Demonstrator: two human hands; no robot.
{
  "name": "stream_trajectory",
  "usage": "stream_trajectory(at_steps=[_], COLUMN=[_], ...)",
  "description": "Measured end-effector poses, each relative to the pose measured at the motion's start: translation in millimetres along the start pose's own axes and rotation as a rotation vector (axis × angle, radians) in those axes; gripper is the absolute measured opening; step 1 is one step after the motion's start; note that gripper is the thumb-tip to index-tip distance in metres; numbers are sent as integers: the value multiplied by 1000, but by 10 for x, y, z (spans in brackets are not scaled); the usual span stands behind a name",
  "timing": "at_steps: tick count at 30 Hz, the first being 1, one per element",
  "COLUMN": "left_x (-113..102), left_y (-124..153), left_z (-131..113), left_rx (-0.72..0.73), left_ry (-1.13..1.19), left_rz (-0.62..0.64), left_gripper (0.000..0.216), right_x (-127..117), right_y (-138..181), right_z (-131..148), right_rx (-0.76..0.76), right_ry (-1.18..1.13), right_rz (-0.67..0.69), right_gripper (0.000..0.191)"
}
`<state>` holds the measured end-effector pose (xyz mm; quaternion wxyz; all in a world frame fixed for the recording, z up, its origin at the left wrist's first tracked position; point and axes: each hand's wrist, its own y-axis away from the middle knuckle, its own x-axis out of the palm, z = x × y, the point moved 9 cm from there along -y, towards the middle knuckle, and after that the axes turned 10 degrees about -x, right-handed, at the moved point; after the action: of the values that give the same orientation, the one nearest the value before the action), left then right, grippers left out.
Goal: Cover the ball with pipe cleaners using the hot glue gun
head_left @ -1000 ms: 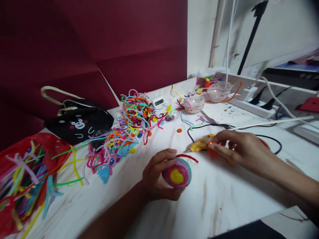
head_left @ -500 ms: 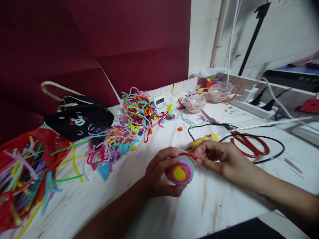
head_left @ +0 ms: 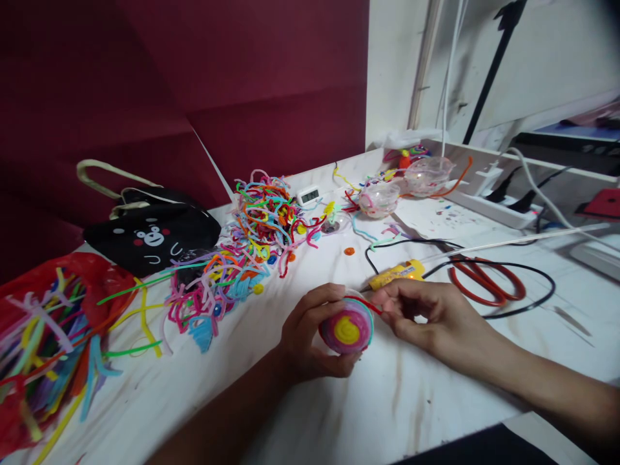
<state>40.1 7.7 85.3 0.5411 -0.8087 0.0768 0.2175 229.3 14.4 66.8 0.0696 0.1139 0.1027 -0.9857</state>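
Observation:
My left hand [head_left: 314, 336] is wrapped around a round piece covered in coiled pipe cleaner [head_left: 346, 329], yellow at the middle, then pink and purple rings, with teal and red toward the rim. A clear edge shows at its top. Between the thumb and fingertips of my right hand [head_left: 416, 313] is the end of a red pipe cleaner [head_left: 364, 301], which runs along the upper rim of the coil. Just behind my right hand lies a yellow glue gun [head_left: 397, 274] with a black cord.
Red-handled scissors [head_left: 487, 282] lie right of the glue gun. Clear bowls [head_left: 379, 201] and a power strip [head_left: 504, 210] stand at the back right. Piled pipe cleaners [head_left: 266, 216], a small digital clock [head_left: 308, 195], a black bag [head_left: 150, 232] and a red plastic bag [head_left: 104, 284] occupy the left.
My right hand has shifted slightly, its fingers still pinching the red pipe cleaner close to the rim. The coiled piece has turned slightly in my left hand.

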Motion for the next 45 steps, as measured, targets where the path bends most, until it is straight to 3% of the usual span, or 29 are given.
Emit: stream_trajectory(at_steps=[8,17,25,36,45], left_x=[-4,50,57,57,95], left_y=[-30,55,88,131,336], left_z=[45,269,439,466,547], left_rx=[-60,-204,-301,-387,-613], left_ry=[-73,-7,-20,-64,-34], left_rz=[-34,-54,6,87,177], left_gripper=[70,61,59,55,55], right_x=[36,111,193,235,324], right_y=[-28,-110,-197,-169,-114], right_z=[-34,-163,-180,-173,-257], right_rx=[-72,-50,-71,-96,-161], right_ry=[41,98,88,143,268], right_rz=[-29,-78,-84,-117,-84], right_gripper=[13,16,12,14,20])
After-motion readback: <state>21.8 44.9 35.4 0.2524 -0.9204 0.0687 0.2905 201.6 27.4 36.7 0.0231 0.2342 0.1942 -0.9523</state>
